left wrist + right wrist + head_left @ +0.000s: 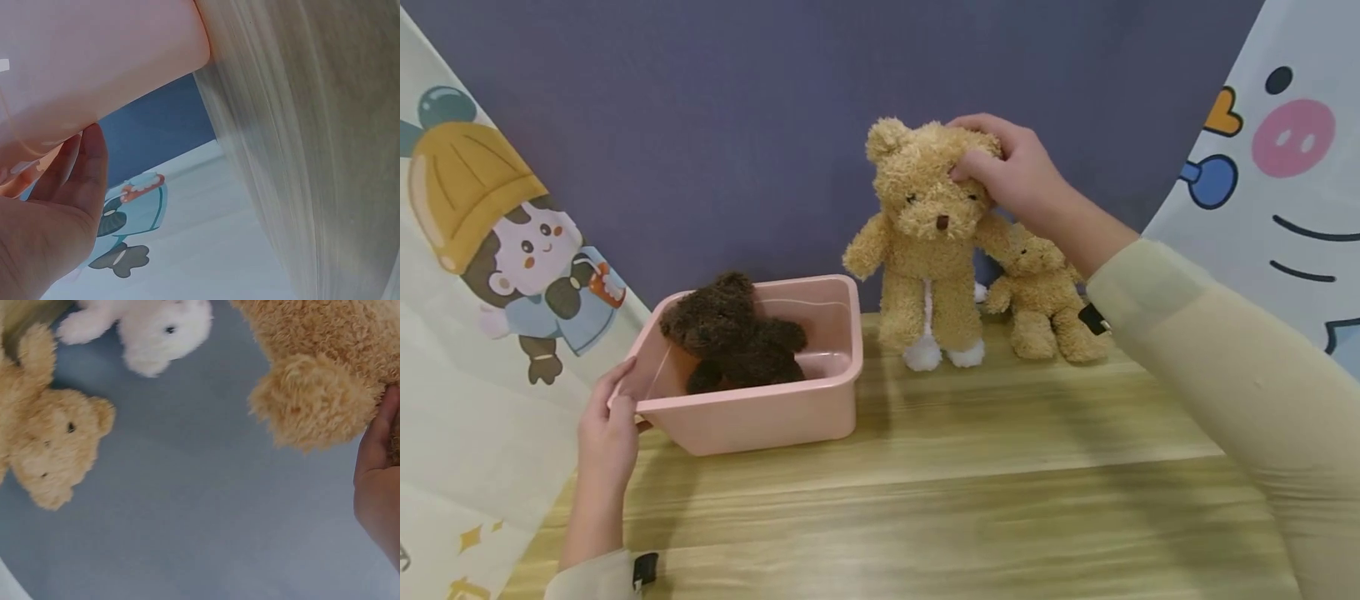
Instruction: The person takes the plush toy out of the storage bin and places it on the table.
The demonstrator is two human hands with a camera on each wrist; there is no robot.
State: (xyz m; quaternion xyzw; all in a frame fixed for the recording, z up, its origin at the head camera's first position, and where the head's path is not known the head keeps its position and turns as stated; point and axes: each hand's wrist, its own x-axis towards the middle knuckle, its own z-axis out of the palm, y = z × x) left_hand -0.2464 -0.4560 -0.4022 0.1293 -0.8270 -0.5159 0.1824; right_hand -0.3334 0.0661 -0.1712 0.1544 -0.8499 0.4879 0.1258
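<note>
My right hand (1011, 171) grips a large tan teddy bear (936, 250) by the side of its head and holds it upright, facing me. In the right wrist view, that hand (378, 469) is at the right edge, its fingers pressed into the curly fur. On the left, my left hand (610, 425) pinches the rim of a pink plastic bin (760, 417) at its near left corner. A dark brown teddy bear (730, 333) lies inside the bin, its head against the left wall. The left wrist view shows fingers (94, 159) bent under the bin's rim.
Right of the large bear sits a smaller tan teddy bear (1041, 292). A white plush toy (165, 331) stands behind the large bear, mostly hidden in the head view. A dark blue panel (760, 125) rises behind the wooden table (925, 517); printed cartoon curtains flank it.
</note>
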